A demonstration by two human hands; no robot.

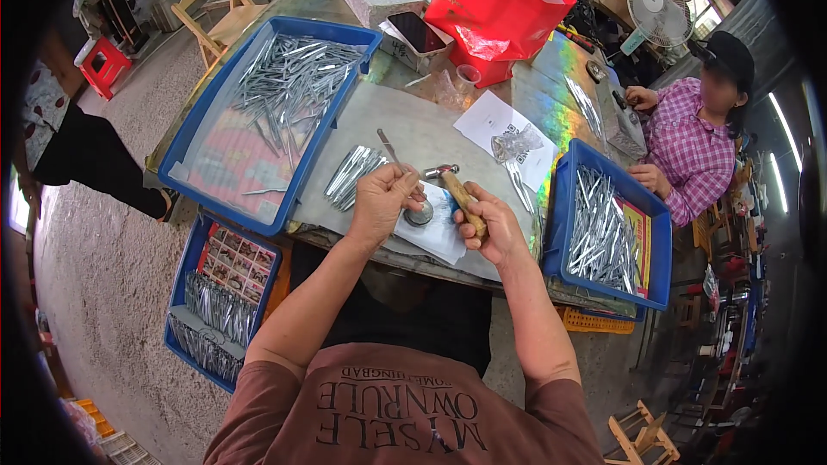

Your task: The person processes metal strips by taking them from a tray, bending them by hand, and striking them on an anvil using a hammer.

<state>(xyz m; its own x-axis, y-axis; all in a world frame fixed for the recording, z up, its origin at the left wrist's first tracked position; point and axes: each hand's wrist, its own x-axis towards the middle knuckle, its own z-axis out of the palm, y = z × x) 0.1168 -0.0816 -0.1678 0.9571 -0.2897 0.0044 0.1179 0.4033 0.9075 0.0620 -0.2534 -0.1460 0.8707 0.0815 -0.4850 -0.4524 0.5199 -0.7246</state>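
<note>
My left hand (383, 198) pinches a slim metal piece (388, 145) whose narrow end sticks up past the fingers. Just below those fingertips is a small round metal block (419, 213) on a sheet of paper (441, 239). My right hand (493, 226) is wrapped round the wooden handle of a hammer (466, 203); its small steel head points toward my left hand, above the paper. Beside my left hand lies a bunch of slim silvery metal pieces (346, 174). A few similar pieces (519, 185) lie to the right of the hammer.
Blue trays of metal pieces stand left (290, 207) and right (662, 269); another blue tray (179, 291) sits lower left. Beyond are a red bag (491, 9), a phone (415, 33) and a printed sheet (482, 127). A co-worker (702, 129) sits at the right near a fan (659, 4).
</note>
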